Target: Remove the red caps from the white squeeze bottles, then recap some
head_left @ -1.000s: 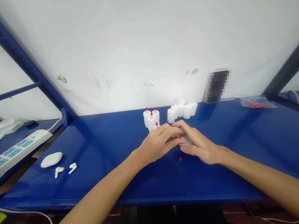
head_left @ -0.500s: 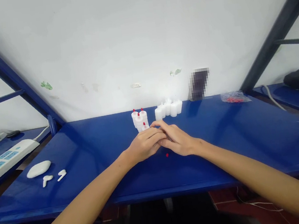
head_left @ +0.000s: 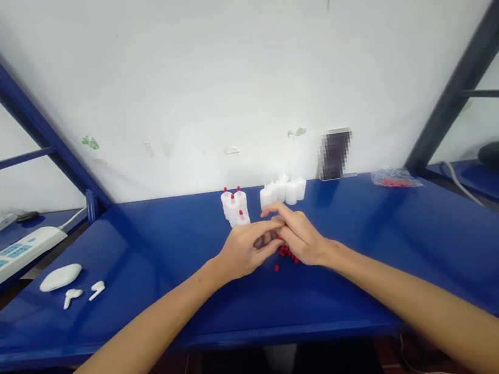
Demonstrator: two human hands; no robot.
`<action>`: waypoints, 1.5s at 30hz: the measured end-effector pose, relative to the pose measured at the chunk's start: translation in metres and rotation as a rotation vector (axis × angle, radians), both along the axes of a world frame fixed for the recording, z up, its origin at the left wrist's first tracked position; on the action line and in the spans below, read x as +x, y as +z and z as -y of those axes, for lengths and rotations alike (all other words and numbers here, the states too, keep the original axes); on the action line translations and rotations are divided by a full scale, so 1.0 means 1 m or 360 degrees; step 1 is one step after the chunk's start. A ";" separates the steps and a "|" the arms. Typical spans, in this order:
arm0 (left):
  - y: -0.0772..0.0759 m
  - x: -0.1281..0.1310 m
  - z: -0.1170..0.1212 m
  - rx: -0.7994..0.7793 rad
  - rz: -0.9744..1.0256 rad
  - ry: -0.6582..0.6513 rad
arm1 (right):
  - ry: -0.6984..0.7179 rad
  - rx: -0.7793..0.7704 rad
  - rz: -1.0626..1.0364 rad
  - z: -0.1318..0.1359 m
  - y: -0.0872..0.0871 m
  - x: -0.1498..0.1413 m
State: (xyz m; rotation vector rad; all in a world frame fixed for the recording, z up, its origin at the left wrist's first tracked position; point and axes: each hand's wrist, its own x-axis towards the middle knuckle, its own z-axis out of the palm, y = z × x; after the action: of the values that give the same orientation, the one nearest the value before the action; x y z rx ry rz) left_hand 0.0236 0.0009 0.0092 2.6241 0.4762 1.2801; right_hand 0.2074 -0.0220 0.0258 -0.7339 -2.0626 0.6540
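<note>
My left hand and my right hand meet at the fingertips over the desk. Both are closed, the left with thumb and finger pinched. Whatever lies between them is hidden now; a second ago a white bottle showed inside my right hand, with a red cap by my left fingers. Loose red caps lie in a small pile under my right hand, and a single red cap sits apart in front. Just behind my left hand stand several white bottles with red tips. White bottles without red caps stand behind my right hand.
The blue desk backs onto a white wall. A clear bag of red pieces lies at the back right, near a blurred dark object. At left are a white earphone case, two earbuds and a power strip.
The camera view has turned right. My hands stay together; the white bottle visible in my right hand has gone out of sight, and the pile of red caps now shows.
</note>
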 end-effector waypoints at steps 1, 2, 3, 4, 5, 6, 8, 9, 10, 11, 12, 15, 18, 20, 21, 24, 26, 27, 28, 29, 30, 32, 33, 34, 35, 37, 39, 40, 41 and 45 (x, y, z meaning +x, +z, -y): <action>-0.001 0.001 0.000 -0.0102 0.0056 -0.0007 | -0.0031 0.0021 -0.0017 0.000 0.000 -0.001; -0.002 0.001 0.001 -0.0200 0.0120 -0.0006 | -0.0052 0.0036 -0.0037 0.000 0.000 -0.001; -0.002 0.002 0.002 -0.0286 0.0184 0.0001 | -0.0066 0.0043 -0.0057 0.000 0.000 -0.002; -0.002 0.003 0.003 -0.0348 0.0246 0.0008 | -0.0078 0.0044 -0.0073 0.001 0.000 -0.003; -0.002 0.003 0.004 -0.0397 0.0295 0.0019 | -0.0087 0.0038 -0.0083 0.002 0.000 -0.004; -0.002 0.004 0.005 -0.0435 0.0304 0.0026 | -0.0096 0.0036 -0.0090 0.002 0.000 -0.005; 0.000 0.006 0.006 -0.0480 0.0294 0.0014 | -0.0120 0.0047 -0.0087 0.003 0.000 -0.005; 0.001 0.007 0.006 -0.0499 0.0288 0.0003 | -0.0125 0.0052 -0.0077 0.002 0.000 -0.005; 0.002 0.007 0.005 -0.0527 0.0284 -0.0010 | -0.0129 0.0053 -0.0054 0.002 0.000 -0.006; 0.003 0.007 0.002 -0.0570 0.0276 -0.0016 | -0.0137 0.0050 -0.0011 0.001 0.000 -0.006; 0.004 0.006 -0.001 -0.0623 0.0275 -0.0015 | -0.0161 0.0044 0.0052 0.000 0.001 -0.005; 0.011 -0.006 -0.015 -0.0755 0.0343 0.0100 | -0.0284 0.0053 0.0274 -0.003 0.004 -0.003; 0.020 -0.026 -0.031 -0.0689 0.0676 0.0334 | -0.0417 0.0106 0.0377 -0.008 0.005 0.001; 0.024 -0.038 -0.038 -0.0563 0.0553 0.0495 | -0.0494 0.0134 0.0423 -0.011 0.004 0.004; 0.025 -0.043 -0.040 -0.0499 0.0418 0.0534 | -0.0528 0.0142 0.0453 -0.013 0.004 0.005; 0.022 -0.048 -0.042 -0.0305 0.0091 0.0559 | -0.0608 0.0165 0.0515 -0.018 0.001 0.008; 0.018 -0.046 -0.042 -0.0169 -0.0061 0.0624 | -0.0627 0.0194 0.0530 -0.021 0.000 0.010; 0.017 -0.045 -0.041 -0.0107 -0.0140 0.0680 | -0.0629 0.0211 0.0531 -0.023 -0.001 0.010; 0.015 -0.043 -0.040 -0.0053 -0.0225 0.0740 | -0.0630 0.0221 0.0528 -0.024 -0.001 0.011; 0.014 -0.041 -0.040 -0.0009 -0.0309 0.0800 | -0.0632 0.0219 0.0515 -0.024 -0.002 0.012; 0.013 -0.040 -0.039 0.0026 -0.0387 0.0851 | -0.0643 0.0211 0.0492 -0.025 -0.002 0.012; 0.013 -0.037 -0.038 0.0072 -0.0489 0.0924 | -0.0699 0.0196 0.0425 -0.024 -0.004 0.014; 0.013 -0.037 -0.037 0.0087 -0.0503 0.0943 | -0.0740 0.0196 0.0384 -0.024 -0.005 0.014; 0.013 -0.036 -0.037 0.0096 -0.0492 0.0956 | -0.0761 0.0196 0.0336 -0.023 -0.005 0.014; 0.013 -0.037 -0.038 0.0102 -0.0467 0.0957 | -0.0755 0.0188 0.0278 -0.022 -0.006 0.014; 0.014 -0.039 -0.039 0.0120 -0.0384 0.0934 | -0.0710 0.0121 0.0158 -0.022 -0.006 0.015; 0.014 -0.042 -0.040 0.0169 -0.0280 0.0873 | -0.0690 0.0014 0.0095 -0.025 -0.007 0.016; 0.014 -0.043 -0.040 0.0213 -0.0240 0.0818 | -0.0704 -0.0022 0.0096 -0.028 -0.008 0.018; 0.014 -0.043 -0.038 0.0267 -0.0214 0.0749 | -0.0720 -0.0025 0.0117 -0.032 -0.010 0.020; 0.011 -0.033 -0.020 0.0400 -0.0411 0.0330 | -0.0676 0.0150 0.0264 -0.047 -0.022 0.030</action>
State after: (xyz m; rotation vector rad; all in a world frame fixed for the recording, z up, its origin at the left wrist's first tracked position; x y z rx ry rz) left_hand -0.0093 0.0207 0.0206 3.0407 0.6844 1.1235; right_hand 0.2377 0.0249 0.0035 -1.1586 -1.9785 0.2612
